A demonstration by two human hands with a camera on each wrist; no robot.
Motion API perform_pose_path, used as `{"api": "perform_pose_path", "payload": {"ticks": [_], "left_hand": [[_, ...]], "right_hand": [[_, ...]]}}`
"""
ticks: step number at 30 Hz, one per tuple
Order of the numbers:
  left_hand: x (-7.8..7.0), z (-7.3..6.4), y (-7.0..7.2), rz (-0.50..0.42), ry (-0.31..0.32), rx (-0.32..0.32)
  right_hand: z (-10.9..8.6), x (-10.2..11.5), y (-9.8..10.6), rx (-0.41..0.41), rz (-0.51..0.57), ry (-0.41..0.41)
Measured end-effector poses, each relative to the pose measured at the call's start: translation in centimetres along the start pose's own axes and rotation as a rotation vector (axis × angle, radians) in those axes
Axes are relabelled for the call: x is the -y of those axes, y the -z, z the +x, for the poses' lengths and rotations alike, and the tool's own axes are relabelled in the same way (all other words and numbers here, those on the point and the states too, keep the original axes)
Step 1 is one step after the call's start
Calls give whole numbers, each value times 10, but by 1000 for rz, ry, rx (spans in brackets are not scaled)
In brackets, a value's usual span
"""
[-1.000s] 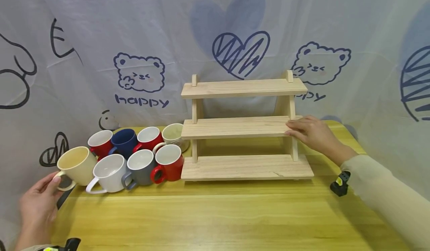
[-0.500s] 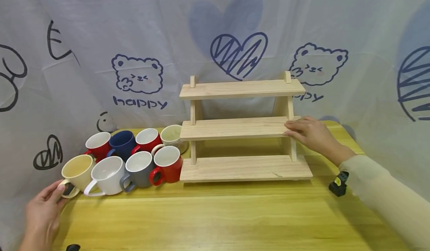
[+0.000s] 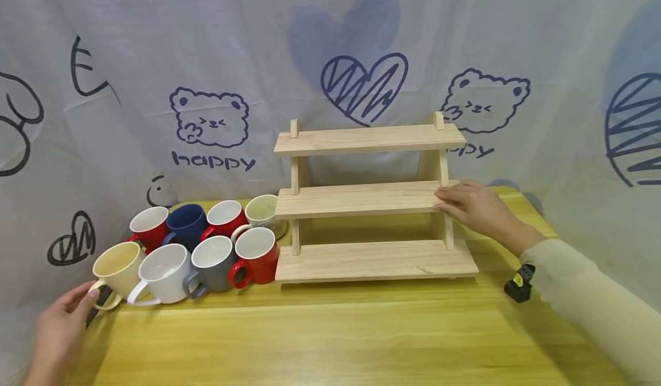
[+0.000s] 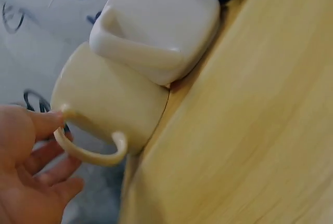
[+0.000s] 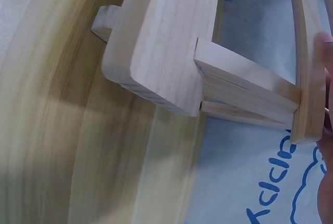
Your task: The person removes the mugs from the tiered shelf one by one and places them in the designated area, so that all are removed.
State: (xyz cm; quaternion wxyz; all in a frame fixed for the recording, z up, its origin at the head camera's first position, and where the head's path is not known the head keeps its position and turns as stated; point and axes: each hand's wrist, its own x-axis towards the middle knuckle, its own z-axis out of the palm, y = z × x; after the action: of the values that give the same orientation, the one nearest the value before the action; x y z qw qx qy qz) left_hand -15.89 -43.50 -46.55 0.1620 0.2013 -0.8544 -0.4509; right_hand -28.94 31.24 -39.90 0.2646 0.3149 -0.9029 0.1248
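At the left end of the front row my left hand [image 3: 62, 326] pinches the handle of a pale yellow mug [image 3: 120, 271]. The left wrist view has the thumb against the top of that handle, with the other fingers loosely bent behind and below it. The yellow mug [image 4: 109, 99] is upright on the table beside a white mug [image 4: 156, 21]. On the other side, my right hand [image 3: 477, 211] grips the right end of the middle board of a three-tier wooden shelf [image 3: 361, 197]. Only part of this hand [image 5: 325, 104] shows at the edge of the right wrist view.
A grey mug [image 3: 219, 268] and a red mug [image 3: 263, 260] continue the front row. Behind are two more red mugs, a blue mug [image 3: 187, 225] and a cream mug [image 3: 265, 211]. The wooden table [image 3: 310, 340] ends close by the yellow mug; a patterned curtain [image 3: 248, 47] hangs behind.
The yellow mug has come down from a raised position beside the white mug, with my left hand on its handle. My right hand stays on the shelf; the head view shifts slightly.
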Motion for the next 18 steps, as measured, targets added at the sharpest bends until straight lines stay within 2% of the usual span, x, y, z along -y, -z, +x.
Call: {"api": "perform_pose_path", "payload": {"ticks": [2,4,7,9,13,18], "left_hand": [[-13,-3,1,283,-32,-46],[-24,-7,1,388,-97,-72],[-38,-14,0,441,-233,-103],[-47,-18,-2,466,-310,-96],[-70,-21,-13,498,-397,-27],[-96,-28,-37,466,-498,57]], "right_hand": [[2,1,2,27,-4,5],[3,2,5,59,-7,6],[4,3,8,101,-7,1],[4,3,10,119,-11,-3],[0,5,15,138,-20,-6],[-13,8,23,158,-32,-35]]}}
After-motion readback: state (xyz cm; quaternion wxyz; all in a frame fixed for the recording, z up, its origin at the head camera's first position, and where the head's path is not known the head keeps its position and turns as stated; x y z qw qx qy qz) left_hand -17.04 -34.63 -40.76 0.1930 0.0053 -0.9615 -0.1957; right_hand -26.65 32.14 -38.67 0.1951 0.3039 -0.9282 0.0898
